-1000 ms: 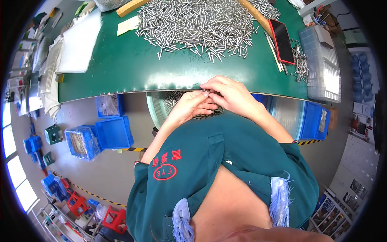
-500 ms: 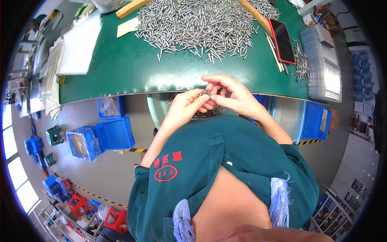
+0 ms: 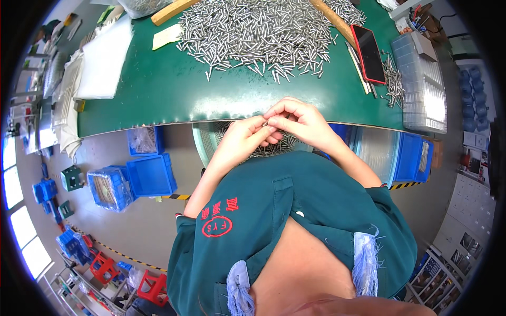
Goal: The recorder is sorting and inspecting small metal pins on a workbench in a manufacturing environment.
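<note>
My left hand (image 3: 240, 139) and my right hand (image 3: 305, 126) meet just off the table's front edge. The left fingers are curled around a few small metal pins (image 3: 265, 124), which are mostly hidden now. The right thumb and fingers close over the same pins from the other side, their tips against the left fingertips. Below both hands stands a pale green basin (image 3: 202, 145) holding many loose metal pins (image 3: 271, 148). On the green table (image 3: 174, 100), beyond the hands, spreads a large heap of similar stepped pins (image 3: 258, 37).
Wooden bars (image 3: 171, 11) flank the heap, with a yellow note (image 3: 167, 36) at its left. A red-edged phone (image 3: 368, 54), thin rods (image 3: 358, 68) and clear plastic trays (image 3: 424, 84) lie at the right. White sheets (image 3: 108, 58) cover the far left. Blue crates (image 3: 151, 175) stand on the floor.
The right fingers have come down and closed over the pins, which showed more plainly between the fingertips before. The left hand has barely moved.
</note>
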`<action>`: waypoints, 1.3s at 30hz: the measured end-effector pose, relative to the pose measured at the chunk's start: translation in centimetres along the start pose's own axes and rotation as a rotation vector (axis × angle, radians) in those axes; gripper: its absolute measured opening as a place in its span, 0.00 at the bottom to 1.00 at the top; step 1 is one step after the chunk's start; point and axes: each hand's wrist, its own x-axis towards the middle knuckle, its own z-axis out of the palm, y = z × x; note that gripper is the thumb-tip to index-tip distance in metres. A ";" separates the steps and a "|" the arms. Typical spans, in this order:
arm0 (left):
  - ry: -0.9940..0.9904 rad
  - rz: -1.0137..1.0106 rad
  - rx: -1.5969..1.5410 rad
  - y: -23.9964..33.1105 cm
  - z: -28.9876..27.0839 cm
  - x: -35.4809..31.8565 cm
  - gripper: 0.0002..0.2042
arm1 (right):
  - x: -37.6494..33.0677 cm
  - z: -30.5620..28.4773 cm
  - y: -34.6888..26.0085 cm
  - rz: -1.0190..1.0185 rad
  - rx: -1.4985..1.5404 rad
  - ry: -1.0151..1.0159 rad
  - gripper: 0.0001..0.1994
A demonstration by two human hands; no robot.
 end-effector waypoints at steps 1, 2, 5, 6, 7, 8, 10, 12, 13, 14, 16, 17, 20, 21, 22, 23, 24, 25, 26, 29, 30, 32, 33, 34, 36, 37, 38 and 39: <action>0.009 -0.014 0.099 0.2 0.0 0.0 0.11 | 0.2 0.0 0.0 0.000 -0.001 0.000 0.11; 0.010 -0.013 0.099 0.3 -0.1 0.0 0.11 | 0.4 0.0 0.0 0.101 0.165 -0.006 0.09; -0.081 0.064 -0.139 0.7 -0.5 -0.5 0.10 | 0.8 -0.6 0.7 0.351 0.686 -0.032 0.09; -0.084 0.066 -0.140 0.7 -0.7 -0.5 0.10 | 0.7 -0.5 1.5 0.374 0.987 -0.046 0.09; -0.060 0.092 -0.119 0.6 -0.9 -0.6 0.10 | 0.8 -0.5 1.4 0.435 1.164 -0.055 0.10; -0.036 0.117 -0.098 0.6 -1.2 -0.7 0.10 | 0.8 -0.3 1.5 0.436 1.163 -0.055 0.10; -0.021 0.128 -0.069 0.2 -1.8 -0.6 0.10 | 0.8 -0.1 2.0 0.485 1.280 -0.073 0.10; 0.068 0.172 -0.083 -0.1 -2.4 -0.6 0.10 | 0.6 0.1 2.0 0.484 1.298 -0.051 0.10; 0.089 0.194 -0.057 -0.3 -2.7 -0.4 0.11 | 0.6 0.1 1.9 0.494 1.291 -0.045 0.10; 0.124 0.194 -0.035 -0.3 -3.1 -0.4 0.11 | 0.6 0.1 1.9 0.504 1.284 -0.038 0.10; 0.200 0.189 -0.006 -0.2 -3.4 -0.5 0.12 | 0.6 0.0 1.9 0.489 1.211 -0.055 0.10; 0.202 0.191 -0.006 -0.2 -3.5 -0.5 0.12 | 0.6 0.1 1.8 0.473 1.136 -0.074 0.10; 0.250 0.197 0.048 -0.2 -3.8 -0.2 0.12 | 0.5 0.6 0.5 0.460 0.826 -0.006 0.10; 0.273 0.200 0.074 -0.1 -3.7 -0.1 0.12 | 0.6 0.4 0.7 0.390 0.663 -0.059 0.10; 0.299 0.203 0.098 -0.1 -3.7 0.0 0.12 | 0.7 0.4 0.8 0.321 0.500 -0.113 0.10; 0.300 0.203 0.099 0.0 -3.6 0.1 0.12 | 0.5 0.5 0.0 0.258 0.381 -0.103 0.10; 0.318 0.210 0.135 0.1 -3.5 0.2 0.12 | 0.6 0.3 -0.3 0.257 0.380 -0.103 0.10; 0.336 0.216 0.170 0.3 -3.3 0.3 0.12 | 0.5 0.1 -0.4 0.253 0.350 -0.085 0.09; 0.335 0.216 0.170 0.4 -3.2 0.3 0.12 | 0.5 -0.3 -0.4 0.249 0.319 -0.066 0.09; 0.348 0.221 0.242 1.2 -2.9 0.8 0.12 | 1.0 -2.0 -0.3 0.204 0.154 0.107 0.07; 0.375 0.240 0.372 1.6 -2.8 1.3 0.12 | 1.3 -2.3 0.1 0.061 0.023 0.198 0.07; 0.411 0.346 0.637 2.0 -2.5 2.6 0.11 | 1.8 -3.4 0.9 -0.087 -0.520 0.381 0.09; 0.417 0.433 0.772 2.1 -2.3 3.5 0.11 | 2.0 -3.7 1.1 -0.084 -0.629 0.402 0.11; 0.409 0.485 0.814 1.9 -2.0 4.5 0.11 | 2.3 -3.8 1.6 -0.086 -0.629 0.401 0.11; 0.435 0.607 0.943 1.7 -1.1 6.3 0.13 | 2.7 -3.5 2.0 -0.159 -0.827 0.460 0.12; 0.462 0.621 1.005 1.7 -0.7 7.3 0.15 | 2.9 -3.3 1.9 -0.176 -0.907 0.479 0.12; 0.464 0.621 1.007 1.6 -0.7 7.8 0.15 | 3.0 -3.2 2.0 -0.178 -0.907 0.479 0.12; 0.464 0.596 1.055 1.5 -0.7 8.1 0.15 | 2.9 -3.0 2.0 -0.170 -0.877 0.471 0.11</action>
